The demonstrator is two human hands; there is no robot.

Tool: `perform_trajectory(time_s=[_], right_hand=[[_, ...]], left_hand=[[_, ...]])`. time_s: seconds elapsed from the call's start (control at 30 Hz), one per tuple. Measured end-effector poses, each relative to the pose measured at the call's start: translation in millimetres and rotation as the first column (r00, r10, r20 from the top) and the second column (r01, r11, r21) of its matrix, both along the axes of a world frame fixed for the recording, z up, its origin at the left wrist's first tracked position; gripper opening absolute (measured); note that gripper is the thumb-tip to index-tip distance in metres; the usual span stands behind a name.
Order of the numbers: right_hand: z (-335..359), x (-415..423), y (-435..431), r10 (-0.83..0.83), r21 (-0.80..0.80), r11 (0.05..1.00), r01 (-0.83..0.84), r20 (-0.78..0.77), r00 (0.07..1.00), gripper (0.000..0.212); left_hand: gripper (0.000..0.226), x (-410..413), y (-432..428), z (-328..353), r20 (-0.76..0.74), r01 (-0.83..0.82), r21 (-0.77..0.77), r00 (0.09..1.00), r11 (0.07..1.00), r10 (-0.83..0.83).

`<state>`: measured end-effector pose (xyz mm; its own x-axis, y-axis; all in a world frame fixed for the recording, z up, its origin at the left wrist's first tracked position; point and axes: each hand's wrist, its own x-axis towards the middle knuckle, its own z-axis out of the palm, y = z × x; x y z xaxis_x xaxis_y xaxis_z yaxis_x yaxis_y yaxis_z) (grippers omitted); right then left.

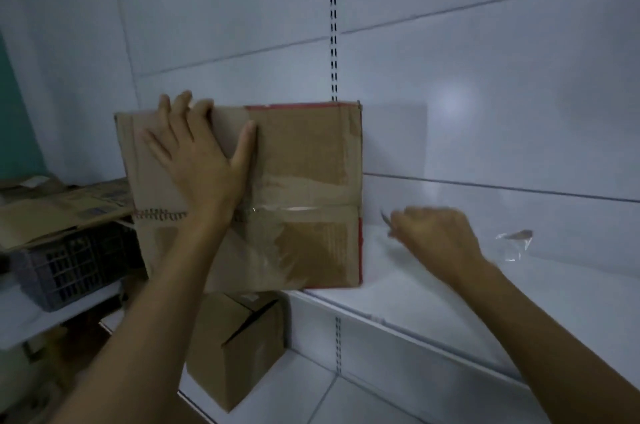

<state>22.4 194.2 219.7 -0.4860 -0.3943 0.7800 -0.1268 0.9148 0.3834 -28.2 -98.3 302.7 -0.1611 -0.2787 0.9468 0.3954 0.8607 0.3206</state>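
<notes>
A taped brown cardboard box with red edges stands on the left end of a white shelf. My left hand lies flat against the box's front face, fingers straight and reaching its top edge. My right hand hovers to the right of the box above the shelf, fingers curled round a small thin metallic thing that sticks out toward the box; blur hides what it is.
A crumpled piece of clear tape lies on the shelf at the right. A second brown box stands on the lower shelf. Flattened cardboard rests on a dark plastic crate at the left. A white panel wall stands behind.
</notes>
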Motion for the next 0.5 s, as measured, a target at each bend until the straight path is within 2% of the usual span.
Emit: perform_trajectory(time_s=[0.07,0.13,0.2,0.23,0.3,0.33,0.4,0.47,0.5], right_hand=[[-24.4,-12.4,-4.2,0.017,0.073,0.997,-0.029,0.167,0.986,0.035],[-35.3,-17.2,-10.5,0.000,0.043,0.999,-0.014,0.305,0.952,0.032],[-39.6,-17.5,-13.8,0.070,-0.045,0.997,-0.058,0.338,0.938,0.033],[-38.7,-14.7,-15.2,0.104,-0.126,0.990,-0.056,0.414,0.904,0.041],[-36.2,-9.1,-17.3,0.185,-0.233,0.968,-0.089,0.435,0.881,0.050],[-37.1,-8.5,-16.8,0.214,-0.288,0.954,-0.088,0.445,0.870,0.048],[-36.2,-8.4,-17.0,0.249,-0.392,0.919,-0.038,0.504,0.827,0.036],[-36.0,-10.8,-19.0,0.156,-0.357,0.934,0.032,0.485,0.860,0.027],[-38.4,-15.8,-16.3,0.087,-0.294,0.955,0.036,0.395,0.915,0.027]], left_hand=[[0.057,0.1,1.0,-0.4,-0.019,0.011,0.005,1.000,1.000,-0.011],[0.057,-1.1,0.4,1.4,-0.031,-0.002,0.012,1.000,1.000,0.003],[0.056,-1.0,0.6,3.8,-0.032,-0.018,0.029,0.999,0.999,0.019],[0.054,-0.2,1.6,5.3,-0.029,-0.014,0.051,0.999,0.999,0.015],[0.043,4.2,9.1,7.6,-0.044,0.011,0.089,0.999,0.996,-0.007],[0.035,7.4,18.8,8.9,-0.086,0.012,0.059,0.996,0.998,-0.007],[0.031,15.1,51.7,12.0,-0.192,-0.027,-0.137,0.981,0.990,0.001],[0.043,21.4,92.6,16.7,-0.160,-0.029,-0.339,0.987,0.940,-0.027],[0.053,22.7,110.3,20.2,-0.089,-0.014,-0.371,0.996,0.928,-0.021]])
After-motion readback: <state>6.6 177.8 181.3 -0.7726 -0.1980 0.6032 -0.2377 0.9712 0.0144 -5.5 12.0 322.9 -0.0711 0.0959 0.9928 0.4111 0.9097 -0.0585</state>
